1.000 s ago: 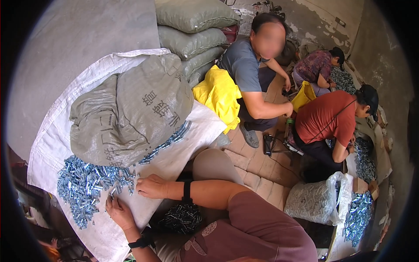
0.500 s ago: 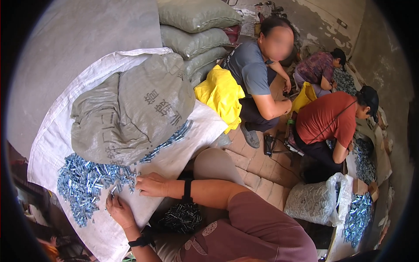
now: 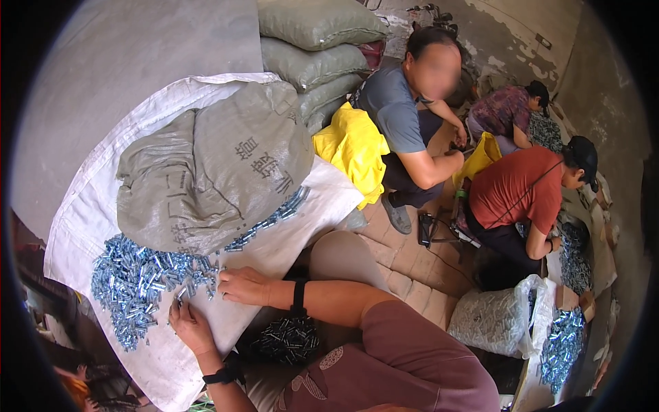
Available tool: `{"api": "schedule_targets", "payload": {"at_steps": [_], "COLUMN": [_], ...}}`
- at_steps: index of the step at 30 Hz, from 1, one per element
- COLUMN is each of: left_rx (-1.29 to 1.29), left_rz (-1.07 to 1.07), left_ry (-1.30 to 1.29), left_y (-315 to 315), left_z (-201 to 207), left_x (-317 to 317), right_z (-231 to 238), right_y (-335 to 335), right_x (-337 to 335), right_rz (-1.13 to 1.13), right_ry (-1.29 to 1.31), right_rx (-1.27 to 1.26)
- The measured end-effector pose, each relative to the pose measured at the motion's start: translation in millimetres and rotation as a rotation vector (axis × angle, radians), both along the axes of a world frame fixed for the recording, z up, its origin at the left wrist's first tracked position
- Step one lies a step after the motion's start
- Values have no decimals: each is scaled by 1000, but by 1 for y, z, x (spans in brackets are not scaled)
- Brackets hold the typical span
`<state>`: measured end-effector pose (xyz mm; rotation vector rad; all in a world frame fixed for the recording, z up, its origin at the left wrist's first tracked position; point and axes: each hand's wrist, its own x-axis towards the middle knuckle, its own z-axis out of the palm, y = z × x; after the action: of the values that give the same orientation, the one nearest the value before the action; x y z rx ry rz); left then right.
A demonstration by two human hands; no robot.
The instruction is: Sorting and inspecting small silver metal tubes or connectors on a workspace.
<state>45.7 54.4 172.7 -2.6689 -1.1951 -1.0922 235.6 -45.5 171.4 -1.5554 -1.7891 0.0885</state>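
Observation:
A heap of small bluish-silver metal tubes [image 3: 137, 288] lies on the white cloth [image 3: 254, 257] in front of me. At its near edge my left hand [image 3: 192, 328] has its fingers drawn together around one metal tube [image 3: 181, 294], which sticks out past the fingertips. My right hand [image 3: 246, 285] rests on the cloth beside the heap's right end, fingers curled and pressed together; what they hold, if anything, is too small to make out. A few loose tubes lie between the two hands. A grey-green woven sack [image 3: 213, 172] covers the far part of the heap.
Black-looking small pieces [image 3: 287, 340] lie in a container below my right forearm. Filled sacks [image 3: 319, 65] are stacked behind a yellow bag [image 3: 351, 154]. Three people squat or sit to the right. Near them are a filled clear bag [image 3: 491, 319] and more metal tubes [image 3: 563, 347].
The whole view has shifted slightly. Both hands stay at the near edge of the heap with almost the same finger pose. The person in red has moved a forearm a little.

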Motion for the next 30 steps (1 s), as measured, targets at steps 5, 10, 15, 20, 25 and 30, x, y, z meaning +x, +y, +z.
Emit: {"api": "schedule_targets", "payload": {"at_steps": [5,10,15,20,25,30], "left_rx": [7,57,109,-8,-25,-176], "left_rz": [8,43,-48,76,69,138], "left_ry": [18,5,-114,-52,106,243], "left_y": [1,-2,4,43,116,151], "left_z": [-2,-1,-4,16,14,-9], "left_x": [-1,-19,1,13,31,82], "right_z": [-3,-15,0,-1,-21,-1], "right_y": [2,16,-3,-6,10,2], "right_x": [2,-14,5,9,-8,-7], "right_rz": [-2,40,-53,-81,9,-27], "right_ry": [-28,-60,0,-14,87,-29], "right_rx": [-6,-17,10,47,41,23]}}
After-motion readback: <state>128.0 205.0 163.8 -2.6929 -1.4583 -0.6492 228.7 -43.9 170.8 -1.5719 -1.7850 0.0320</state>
